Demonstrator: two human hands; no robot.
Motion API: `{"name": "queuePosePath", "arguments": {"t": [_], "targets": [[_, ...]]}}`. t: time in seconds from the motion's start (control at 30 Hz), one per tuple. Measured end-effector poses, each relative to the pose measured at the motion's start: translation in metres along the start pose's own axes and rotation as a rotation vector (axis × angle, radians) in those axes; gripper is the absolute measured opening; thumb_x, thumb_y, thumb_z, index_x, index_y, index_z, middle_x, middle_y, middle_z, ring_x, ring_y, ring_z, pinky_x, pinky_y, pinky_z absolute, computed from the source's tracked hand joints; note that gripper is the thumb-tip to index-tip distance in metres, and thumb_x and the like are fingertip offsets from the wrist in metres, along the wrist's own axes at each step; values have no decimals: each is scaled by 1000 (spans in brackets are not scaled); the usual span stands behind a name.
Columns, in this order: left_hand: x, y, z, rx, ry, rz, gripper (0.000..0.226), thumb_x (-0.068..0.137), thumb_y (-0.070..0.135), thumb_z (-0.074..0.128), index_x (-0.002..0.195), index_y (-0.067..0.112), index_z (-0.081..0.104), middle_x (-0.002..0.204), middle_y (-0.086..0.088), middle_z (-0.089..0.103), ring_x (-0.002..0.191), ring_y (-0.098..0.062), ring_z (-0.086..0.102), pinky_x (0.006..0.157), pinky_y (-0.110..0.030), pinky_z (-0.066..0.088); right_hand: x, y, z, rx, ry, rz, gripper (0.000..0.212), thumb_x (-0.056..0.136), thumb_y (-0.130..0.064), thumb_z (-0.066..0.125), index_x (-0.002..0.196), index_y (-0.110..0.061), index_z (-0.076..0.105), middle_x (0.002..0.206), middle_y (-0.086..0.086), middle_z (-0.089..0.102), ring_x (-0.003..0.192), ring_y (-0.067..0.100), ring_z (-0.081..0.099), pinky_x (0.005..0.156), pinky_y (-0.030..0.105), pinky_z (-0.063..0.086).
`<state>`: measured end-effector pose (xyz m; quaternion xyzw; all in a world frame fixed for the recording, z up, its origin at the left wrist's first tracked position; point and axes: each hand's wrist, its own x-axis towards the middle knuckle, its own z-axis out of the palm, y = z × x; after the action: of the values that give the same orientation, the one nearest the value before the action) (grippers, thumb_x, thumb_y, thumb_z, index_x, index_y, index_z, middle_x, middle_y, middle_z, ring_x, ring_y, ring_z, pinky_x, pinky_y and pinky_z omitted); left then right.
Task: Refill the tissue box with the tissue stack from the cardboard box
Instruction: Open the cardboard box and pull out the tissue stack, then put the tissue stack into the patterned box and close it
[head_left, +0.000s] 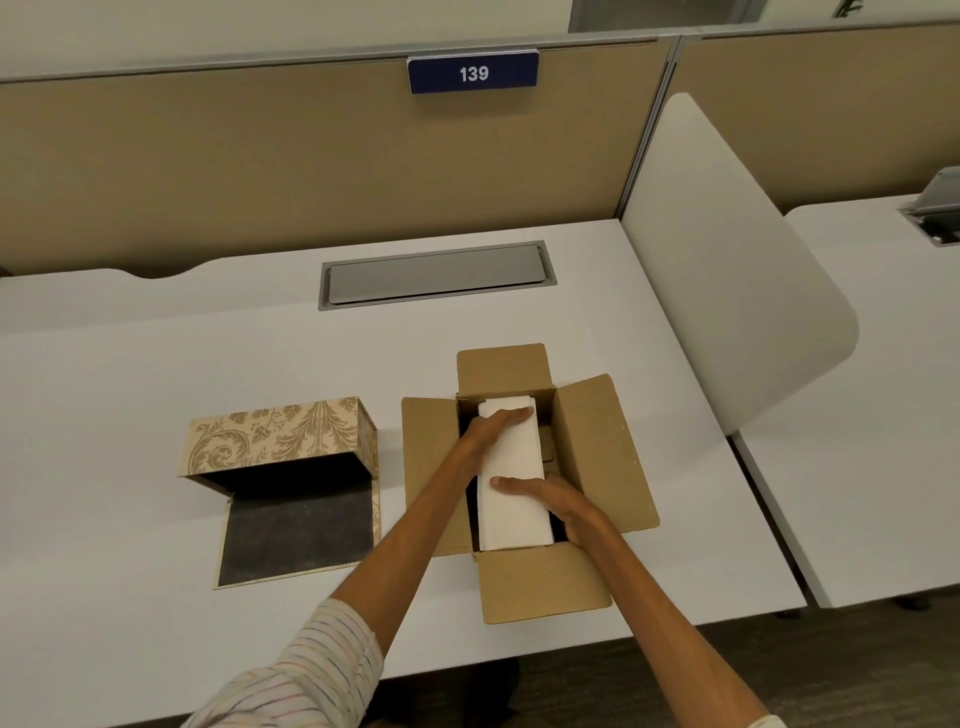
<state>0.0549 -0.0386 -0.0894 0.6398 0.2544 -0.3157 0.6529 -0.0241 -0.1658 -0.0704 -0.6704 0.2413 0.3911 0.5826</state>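
A white tissue stack (513, 467) lies lengthwise inside the open cardboard box (597, 452), whose four flaps are folded outward. My left hand (493, 428) grips the stack's far left side, fingers across its top. My right hand (550, 501) grips the near right side, fingers laid over the top. To the left stands the tissue box (280, 431), beige with a brown floral pattern; its dark-lined bottom flap (296, 535) hangs open toward me, showing a dark, empty inside.
Everything rests on a white desk (156, 374). A grey cable hatch (436, 275) is set into it farther back. A tan partition with a "139" sign (472, 74) rises behind, a white divider panel (727, 270) to the right.
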Motion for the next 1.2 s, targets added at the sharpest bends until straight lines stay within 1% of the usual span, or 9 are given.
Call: {"name": "queuePosePath", "arguments": {"t": [0.2, 0.3, 0.47, 0.53, 0.6, 0.77, 0.97, 1.1, 1.2], "targets": [[-14, 14, -6, -30, -128, -2, 60, 72, 53, 76, 112, 9, 67, 97, -11, 74, 87, -25, 71, 81, -36, 59, -14, -10, 1, 122, 16, -70, 69, 59, -41, 89, 116, -14, 62, 105, 8, 73, 95, 23, 70, 72, 31, 55], [-25, 23, -10, -97, -229, -21, 42, 82, 48, 70, 101, 10, 69, 87, -9, 74, 79, -24, 71, 76, -35, 58, -23, -17, 2, 142, 9, -111, 62, 64, -38, 86, 116, -14, 62, 104, 8, 73, 94, 24, 69, 72, 33, 55], [-41, 38, -24, -129, -277, 60, 62, 75, 47, 76, 120, 7, 64, 105, -15, 72, 96, -30, 69, 92, -44, 55, -40, -27, 1, 78, -3, -178, 72, 56, -46, 86, 116, -17, 60, 107, 9, 72, 98, 27, 68, 83, 40, 57], [-52, 45, -31, -129, -276, 96, 58, 76, 45, 75, 118, 8, 61, 103, -15, 71, 96, -30, 68, 92, -45, 55, -49, -35, 1, 32, -31, -199, 63, 60, -45, 85, 111, -19, 60, 106, 9, 71, 97, 27, 67, 83, 39, 56], [-60, 51, -42, -130, -250, 137, 60, 72, 44, 76, 118, 9, 58, 104, -15, 70, 97, -30, 66, 91, -45, 55, -57, -43, 2, -26, -67, -215, 53, 64, -43, 83, 106, -23, 57, 104, 8, 69, 96, 26, 66, 81, 36, 55], [-91, 59, -88, -153, -173, 240, 84, 63, 43, 84, 133, 8, 53, 129, -21, 62, 121, -37, 59, 103, -53, 48, -76, -72, 9, -245, -163, -256, 63, 55, -46, 81, 108, -25, 55, 105, 6, 68, 96, 24, 66, 82, 35, 56], [-146, 53, -166, -227, -74, 219, 66, 63, 34, 84, 120, 9, 62, 111, -13, 70, 107, -29, 66, 90, -43, 58, -101, -116, 36, -515, -350, -269, 48, 64, -43, 74, 105, -24, 59, 96, 2, 70, 86, 17, 68, 70, 24, 56], [-178, 34, -212, -354, -4, 224, 48, 77, 27, 77, 119, 11, 60, 111, -13, 68, 102, -26, 65, 80, -41, 61, -98, -137, 72, -668, -412, -251, 69, 62, -46, 82, 120, -17, 59, 112, 14, 70, 95, 25, 68, 89, 44, 56], [-198, 16, -249, -441, 121, 236, 56, 79, 28, 75, 128, 13, 51, 116, -14, 63, 105, -28, 63, 76, -41, 62, -91, -147, 105, -724, -487, -196, 57, 74, -36, 80, 123, -19, 55, 111, 9, 66, 99, 23, 64, 85, 45, 58]]}}
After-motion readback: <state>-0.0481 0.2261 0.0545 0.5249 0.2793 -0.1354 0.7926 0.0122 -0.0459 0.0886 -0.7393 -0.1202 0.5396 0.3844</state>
